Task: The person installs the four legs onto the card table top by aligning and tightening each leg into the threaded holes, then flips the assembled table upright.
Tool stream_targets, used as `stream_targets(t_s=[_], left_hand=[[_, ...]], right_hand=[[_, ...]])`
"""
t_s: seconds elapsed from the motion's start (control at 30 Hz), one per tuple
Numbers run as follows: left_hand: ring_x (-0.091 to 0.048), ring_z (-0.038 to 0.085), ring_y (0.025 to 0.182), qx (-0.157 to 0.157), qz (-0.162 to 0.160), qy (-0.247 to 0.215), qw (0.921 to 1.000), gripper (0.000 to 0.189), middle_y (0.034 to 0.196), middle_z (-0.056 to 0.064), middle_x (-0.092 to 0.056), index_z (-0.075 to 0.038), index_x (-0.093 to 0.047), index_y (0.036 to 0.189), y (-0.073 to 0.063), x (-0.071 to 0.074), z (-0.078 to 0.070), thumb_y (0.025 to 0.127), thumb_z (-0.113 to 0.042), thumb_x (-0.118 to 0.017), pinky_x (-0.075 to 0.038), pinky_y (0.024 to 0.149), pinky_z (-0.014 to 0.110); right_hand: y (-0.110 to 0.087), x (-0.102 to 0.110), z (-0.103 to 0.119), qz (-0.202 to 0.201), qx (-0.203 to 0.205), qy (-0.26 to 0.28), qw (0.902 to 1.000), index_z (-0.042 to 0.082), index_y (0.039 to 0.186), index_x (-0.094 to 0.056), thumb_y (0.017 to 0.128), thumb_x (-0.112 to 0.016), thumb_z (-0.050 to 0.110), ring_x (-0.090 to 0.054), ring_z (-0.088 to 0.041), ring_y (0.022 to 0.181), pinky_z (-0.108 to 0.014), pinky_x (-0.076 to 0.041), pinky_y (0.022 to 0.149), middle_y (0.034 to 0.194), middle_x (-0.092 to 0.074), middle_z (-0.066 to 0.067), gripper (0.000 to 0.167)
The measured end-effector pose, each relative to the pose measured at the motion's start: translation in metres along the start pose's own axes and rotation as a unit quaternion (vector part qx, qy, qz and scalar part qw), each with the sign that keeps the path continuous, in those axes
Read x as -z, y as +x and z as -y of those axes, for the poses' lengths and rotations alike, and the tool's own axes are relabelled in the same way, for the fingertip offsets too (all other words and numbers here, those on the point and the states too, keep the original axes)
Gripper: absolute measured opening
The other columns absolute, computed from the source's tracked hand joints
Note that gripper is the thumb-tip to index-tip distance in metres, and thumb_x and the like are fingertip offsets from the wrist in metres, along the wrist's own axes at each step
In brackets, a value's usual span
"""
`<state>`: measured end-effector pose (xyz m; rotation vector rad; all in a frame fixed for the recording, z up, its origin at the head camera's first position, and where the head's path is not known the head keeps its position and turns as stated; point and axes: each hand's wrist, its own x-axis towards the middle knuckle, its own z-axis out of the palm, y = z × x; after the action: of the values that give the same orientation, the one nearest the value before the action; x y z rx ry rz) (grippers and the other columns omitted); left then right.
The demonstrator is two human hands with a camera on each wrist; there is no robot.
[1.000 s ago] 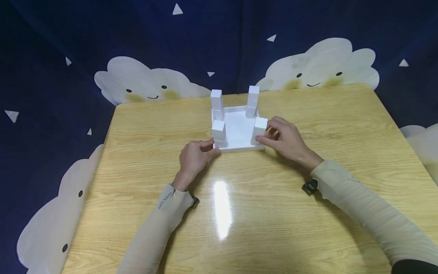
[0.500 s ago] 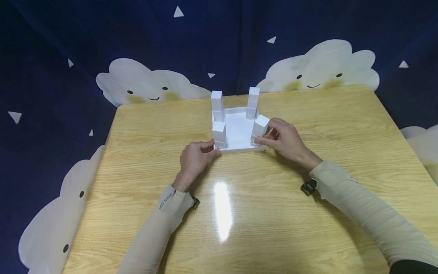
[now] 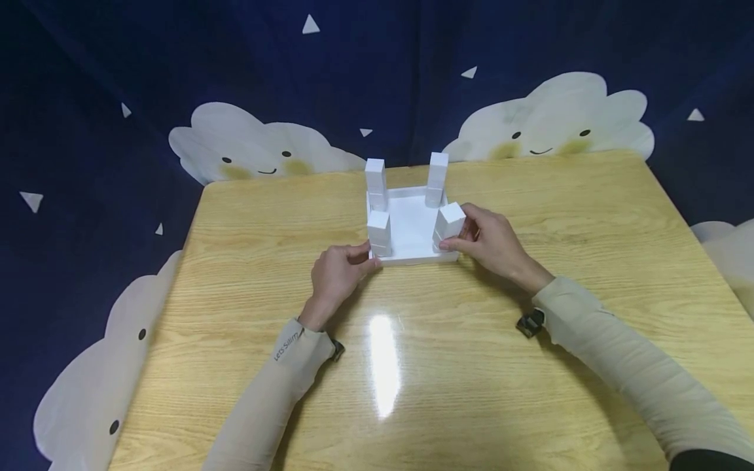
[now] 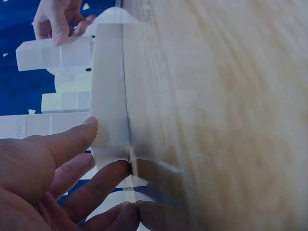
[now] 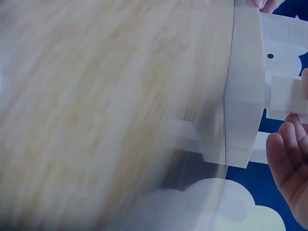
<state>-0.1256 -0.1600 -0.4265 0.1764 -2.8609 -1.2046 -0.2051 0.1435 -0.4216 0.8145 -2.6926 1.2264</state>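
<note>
A shallow white tray sits on the table with a stack of white blocks upright at each corner. My left hand holds the tray's near left corner, its thumb on the near wall in the left wrist view. Beside that thumb rises the near left stack. At the near right corner, my right hand grips a white block between thumb and fingers. This block is turned relative to the piece below it, and a thin seam shows between the two. In the right wrist view, fingertips lie at the block's side.
The far left stack and far right stack stand at the tray's back corners, close to the table's far edge. A dark blue curtain with cloud prints hangs behind the wooden table.
The near right block, lined up with its stack a second ago, tipped rightward and now sits turned and more level in my right hand. My left hand keeps its hold on the tray.
</note>
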Motion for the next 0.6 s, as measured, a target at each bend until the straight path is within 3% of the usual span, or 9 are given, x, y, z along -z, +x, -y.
stream_targets(t_s=[0.13, 0.37, 0.6], left_hand=[[-0.074, 0.030, 0.116, 0.001, -0.001, 0.000, 1.0000, 0.040, 0.130, 0.002, -0.076, -0.017, -0.082, 0.124, 0.0003, -0.0001, -0.0002, 0.090, -0.035, -0.093, -0.047, 0.067, 0.041], [-0.074, 0.030, 0.117, -0.003, -0.003, 0.002, 1.0000, 0.040, 0.129, 0.002, -0.077, -0.018, -0.083, 0.125, 0.0004, -0.0011, 0.0014, 0.090, -0.034, -0.093, -0.048, 0.070, 0.041], [-0.073, 0.031, 0.119, 0.002, -0.001, -0.001, 1.0000, 0.040, 0.130, 0.003, -0.076, -0.017, -0.082, 0.124, 0.0002, -0.0004, 0.0008, 0.090, -0.035, -0.093, -0.047, 0.072, 0.041]], right_hand=[[-0.0025, 0.0020, 0.0001, 0.001, -0.008, 0.011, 0.9999, 0.005, 0.105, -0.065, 0.092, -0.092, 0.022, -0.060, -0.021, 0.074, -0.027, -0.046, 0.062, 0.082, -0.066, -0.004, 0.035], [-0.0051, 0.0047, 0.0016, -0.004, -0.014, 0.032, 0.9994, 0.005, 0.107, -0.069, 0.093, -0.083, 0.015, -0.065, -0.021, 0.076, -0.021, -0.051, 0.065, 0.086, -0.070, -0.005, 0.023], [-0.0053, 0.0040, 0.0019, -0.006, -0.028, 0.030, 0.9992, 0.007, 0.100, -0.063, 0.092, -0.087, 0.018, -0.067, -0.022, 0.079, -0.026, -0.052, 0.065, 0.089, -0.071, -0.006, 0.027]])
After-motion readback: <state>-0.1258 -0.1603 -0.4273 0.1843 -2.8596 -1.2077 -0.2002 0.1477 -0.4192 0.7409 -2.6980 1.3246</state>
